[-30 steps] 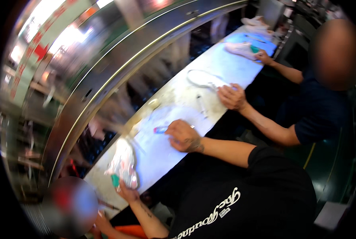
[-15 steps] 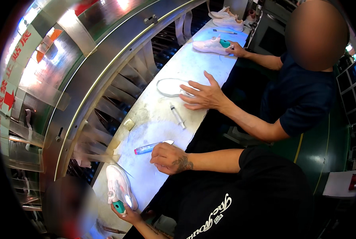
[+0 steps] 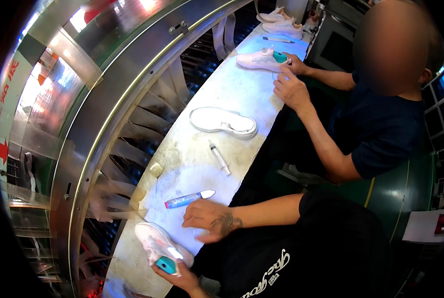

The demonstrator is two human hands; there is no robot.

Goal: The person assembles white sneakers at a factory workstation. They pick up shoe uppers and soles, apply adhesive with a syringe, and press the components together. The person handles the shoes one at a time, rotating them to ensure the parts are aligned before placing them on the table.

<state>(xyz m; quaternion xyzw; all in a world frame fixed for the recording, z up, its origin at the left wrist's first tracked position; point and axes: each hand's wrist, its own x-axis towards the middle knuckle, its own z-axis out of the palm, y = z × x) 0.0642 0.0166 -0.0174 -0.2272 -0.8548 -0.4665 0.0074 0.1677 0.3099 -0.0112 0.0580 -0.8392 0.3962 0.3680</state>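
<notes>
My left hand (image 3: 182,279) comes in from the lower edge and grips a white shoe (image 3: 157,243) with a teal insert (image 3: 166,264) at its heel, resting on the pale curved worktable (image 3: 242,89). My right hand (image 3: 209,222), tattooed on the back, lies on the table just right of that shoe with curled fingers and nothing in it. A blue-handled tool with a white blade tip (image 3: 188,199) lies just beyond its knuckles, not touched.
A syringe-like applicator (image 3: 219,158) and a loose white sole (image 3: 224,121) lie further along the table. A co-worker in a dark blue shirt has both hands (image 3: 291,87) by another white shoe (image 3: 262,59). More shoes (image 3: 281,25) sit beyond. A curved metal rail (image 3: 132,99) borders the table's left.
The co-worker's hand has left the loose sole and moved up toward the far shoe. My right hand stays by the blue tool; my left still holds the shoe.
</notes>
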